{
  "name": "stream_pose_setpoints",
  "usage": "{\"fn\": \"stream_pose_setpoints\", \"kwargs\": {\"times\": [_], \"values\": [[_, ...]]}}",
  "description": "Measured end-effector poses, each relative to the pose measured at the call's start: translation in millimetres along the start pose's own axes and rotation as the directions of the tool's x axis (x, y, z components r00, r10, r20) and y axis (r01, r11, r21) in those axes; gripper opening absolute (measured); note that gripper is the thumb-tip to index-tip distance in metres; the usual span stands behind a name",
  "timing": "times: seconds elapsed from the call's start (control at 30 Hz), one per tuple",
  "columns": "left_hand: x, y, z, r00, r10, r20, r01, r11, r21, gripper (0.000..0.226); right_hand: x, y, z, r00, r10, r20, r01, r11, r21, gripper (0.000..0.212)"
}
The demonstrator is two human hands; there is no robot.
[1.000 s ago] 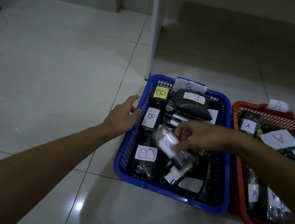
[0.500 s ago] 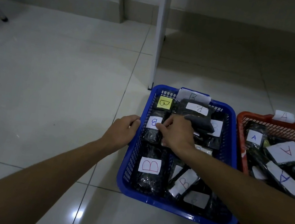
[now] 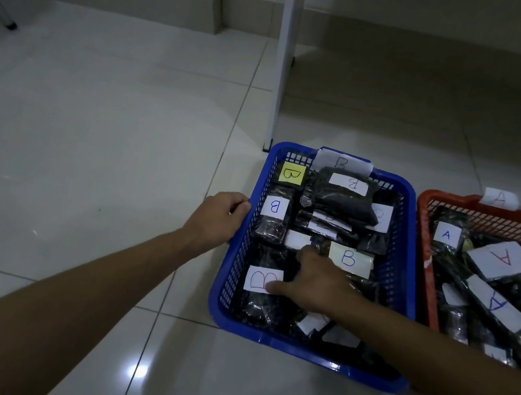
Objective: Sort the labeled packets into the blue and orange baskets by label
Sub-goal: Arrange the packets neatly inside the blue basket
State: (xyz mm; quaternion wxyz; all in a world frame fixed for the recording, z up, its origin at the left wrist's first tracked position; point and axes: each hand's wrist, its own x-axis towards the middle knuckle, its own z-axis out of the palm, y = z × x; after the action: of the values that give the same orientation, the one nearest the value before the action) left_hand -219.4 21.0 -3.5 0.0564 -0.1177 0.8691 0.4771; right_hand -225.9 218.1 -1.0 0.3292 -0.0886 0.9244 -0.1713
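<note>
The labeled packets sit in two baskets on the tiled floor (image 3: 95, 140). The blue basket (image 3: 404, 292) carries a "B" tag (image 3: 343, 162) on its far rim, and every legible label inside reads B: a yellow label (image 3: 292, 173), a white label on the packet at the left wall (image 3: 274, 206), a red-lettered label near the front (image 3: 261, 279), an inverted label on the top packet (image 3: 348, 183), and a blue-lettered label at the centre (image 3: 350, 259). That gives five readable B labels; further white labels are blank-side-up, blurred or covered, so the full packet count cannot be determined.

The right hand (image 3: 320, 286) lies inside the blue basket with fingers extended over the packets, the thumb touching the red-lettered label. It appears to be pressing or levelling the stack, not gripping; the grip is open. The left hand (image 3: 217, 216) curls over the left rim of the blue basket, a closed grip on the rim, probably to steady the basket.

The orange basket (image 3: 426, 233), just beside the blue one, carries an "A" tag (image 3: 499, 198). Three A labels are readable inside it. No loose packets are visible on the floor, so sorting appears nearly complete.
</note>
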Motion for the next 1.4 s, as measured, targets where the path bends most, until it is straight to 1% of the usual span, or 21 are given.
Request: {"fn": "stream_pose_setpoints", "kwargs": {"times": [0.07,0.13,0.27,0.37,0.43,0.5,0.57,0.6,0.63,0.67,0.7,0.73,0.77,0.83,0.9,0.97,1.03,1.13,1.23,1.3,1.4], "values": [[2,1,0,1.0,-0.013,-0.007,0.013,1.0,-0.015,0.025,-2,2,6,0.999,0.033,0.041,-0.038,0.99,0.139,0.089],[2,2,0,1.0,-0.025,-0.018,0.024,0.999,-0.028,0.02,-6,5,8,0.996,0.04,0.08,-0.054,0.983,0.178,0.087],[4,4,1,0.999,-0.033,-0.031,0.032,0.999,-0.021,0.023,-10,7,7,1.0,0.013,0.027,-0.017,0.988,0.151,0.06],[5,5,-1,0.999,-0.023,-0.037,0.023,1.0,-0.008,0.023,-8,6,8,0.991,0.079,0.107,-0.114,0.921,0.373,0.042],[5,5,-3,0.999,-0.023,-0.03,0.023,1.0,-0.022,0.019,-8,6,10,0.988,0.099,0.121,-0.143,0.882,0.448,0.044],[6,3,-3,1.0,-0.026,-0.016,0.026,0.999,-0.029,0.019,-8,6,11,0.991,0.096,0.094,-0.128,0.891,0.436,0.05],[7,2,-2,0.999,-0.024,-0.022,0.024,1.0,0.005,0.021,-7,6,6,0.996,0.039,0.082,-0.065,0.936,0.347,0.047],[8,2,0,0.999,0.003,-0.046,0.0,0.997,0.071,0.022,-6,8,-2,0.998,-0.014,0.069,-0.002,0.973,0.231,0.048],[9,3,2,0.996,0.053,-0.075,-0.04,0.986,0.164,0.026,-5,12,-11,0.995,-0.08,0.058,0.077,0.996,0.055,0.052],[10,3,4,0.988,0.117,-0.102,-0.087,0.962,0.258,0.031,-6,17,-23,0.987,-0.151,0.054,0.157,0.977,-0.143,0.058],[11,3,7,0.976,0.179,-0.121,-0.131,0.936,0.326,0.036,-7,23,-33,0.976,-0.202,0.08,0.217,0.923,-0.319,0.063],[12,4,9,0.965,0.226,-0.132,-0.165,0.916,0.366,0.041,-8,30,-41,0.964,-0.232,0.13,0.266,0.857,-0.442,0.067],[11,6,11,0.956,0.26,-0.137,-0.189,0.901,0.39,0.043,-11,37,-47,0.955,-0.225,0.194,0.294,0.806,-0.513,0.07],[12,9,15,0.95,0.283,-0.13,-0.211,0.892,0.399,0.044,-17,49,-46,0.939,-0.204,0.276,0.331,0.749,-0.575,0.074],[13,12,19,0.957,0.26,-0.126,-0.201,0.913,0.355,0.045,-20,55,-40,0.928,-0.251,0.277,0.371,0.71,-0.599,0.073],[14,13,22,0.965,0.22,-0.143,-0.169,0.937,0.305,0.045,-20,59,-40,0.913,-0.337,0.231,0.405,0.668,-0.624,0.069],[16,14,24,0.968,0.199,-0.151,-0.151,0.947,0.283,0.044,-20,63,-53,0.904,-0.402,0.145,0.4,0.678,-0.617,0.067],[19,13,24,0.97,0.18,-0.164,-0.132,0.954,0.268,0.042,-16,72,-72,0.899,-0.432,-0.068,0.333,0.779,-0.532,0.063],[21,12,25,0.971,0.164,-0.176,-0.116,0.96,0.254,0.042,-4,67,-73,0.879,-0.37,-0.299,0.235,0.884,-0.405,0.06],[20,12,27,0.969,0.168,-0.18,-0.119,0.96,0.254,0.042,5,59,-63,0.873,-0.351,-0.339,0.199,0.89,-0.41,0.06],[22,7,28,0.968,0.173,-0.184,-0.131,0.966,0.224,0.042,17,49,-47,0.876,-0.347,-0.335,0.169,0.871,-0.462,0.061]]}}
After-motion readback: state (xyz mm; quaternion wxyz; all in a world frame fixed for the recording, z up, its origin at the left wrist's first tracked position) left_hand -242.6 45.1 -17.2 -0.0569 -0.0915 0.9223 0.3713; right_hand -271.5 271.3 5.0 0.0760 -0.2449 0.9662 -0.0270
